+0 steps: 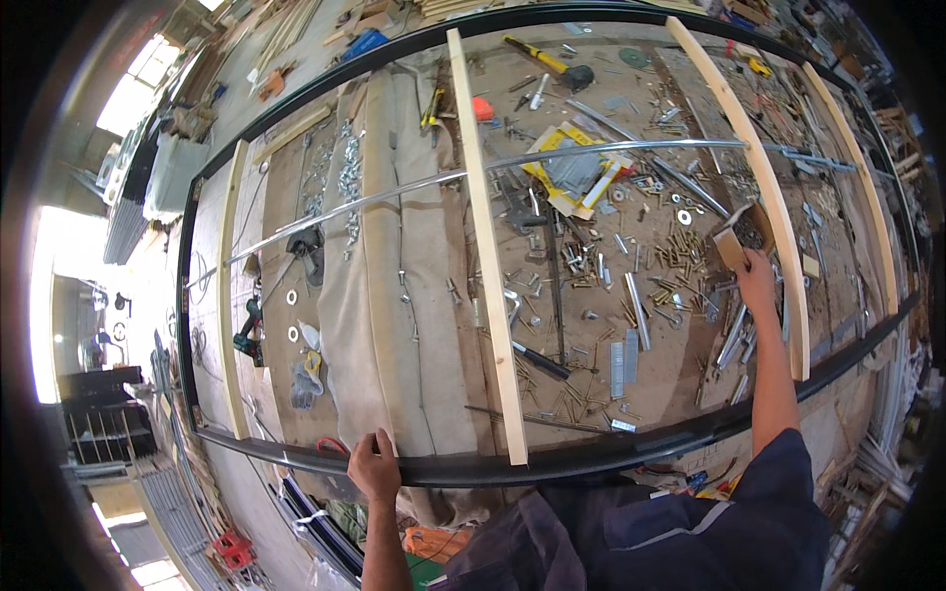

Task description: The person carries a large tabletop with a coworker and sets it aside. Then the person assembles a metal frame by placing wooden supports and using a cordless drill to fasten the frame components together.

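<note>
Black frame (453,473) is being supported over a littered work surface (434,374), four wooden strips (490,286) being carried, so that bit looks done. Left: its near side is being touched by the left hand (374,469), fingers half-curled, can't tell if gripping. Right: loose bolts (682,258) are apparently being left unused, and a cardboard box (730,249) is being pinched by the right hand (756,283), fingers closed.

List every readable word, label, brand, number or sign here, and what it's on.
No text can be read clearly anywhere in this view.
Yellow package: any print is too small and blurred.
Box at the right hand: no legible marking on the brown flap.
Drill: any label is too small to make out.
Hammer: no readable text on the yellow handle.
</note>
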Demonstrator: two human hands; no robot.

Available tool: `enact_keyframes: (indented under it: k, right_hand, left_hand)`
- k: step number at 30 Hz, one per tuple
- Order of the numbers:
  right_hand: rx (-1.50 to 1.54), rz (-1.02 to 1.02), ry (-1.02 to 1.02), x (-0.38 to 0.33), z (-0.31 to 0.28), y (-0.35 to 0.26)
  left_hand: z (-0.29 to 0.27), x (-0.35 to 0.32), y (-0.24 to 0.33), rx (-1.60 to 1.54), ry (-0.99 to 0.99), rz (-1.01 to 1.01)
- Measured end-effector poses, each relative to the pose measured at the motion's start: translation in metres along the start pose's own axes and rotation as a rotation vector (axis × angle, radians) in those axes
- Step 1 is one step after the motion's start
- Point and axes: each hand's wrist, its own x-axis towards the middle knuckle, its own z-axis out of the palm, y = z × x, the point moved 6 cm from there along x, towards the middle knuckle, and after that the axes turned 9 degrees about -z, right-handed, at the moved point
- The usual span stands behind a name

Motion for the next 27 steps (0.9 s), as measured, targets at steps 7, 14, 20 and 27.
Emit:
enact_keyframes:
  k: [7,14,20,27]
  right_hand:
    - [0.108,-0.067,-0.023,-0.033,-0.001,-0.033]
    - [0.311,-0.054,-0.172,-0.076,0.001,-0.124]
    - [0.400,-0.153,-0.227,-0.107,0.009,-0.167]
    - [0.405,-0.137,-0.274,-0.114,0.010,-0.170]
  left_hand:
    - [0.001,-0.001,0.008,-0.036,0.021,0.021]
    - [0.008,-0.004,0.001,0.012,-0.070,-0.029]
    - [0.009,-0.002,0.005,0.034,-0.113,0.010]
    - [0.005,-0.003,0.011,0.053,-0.110,0.023]
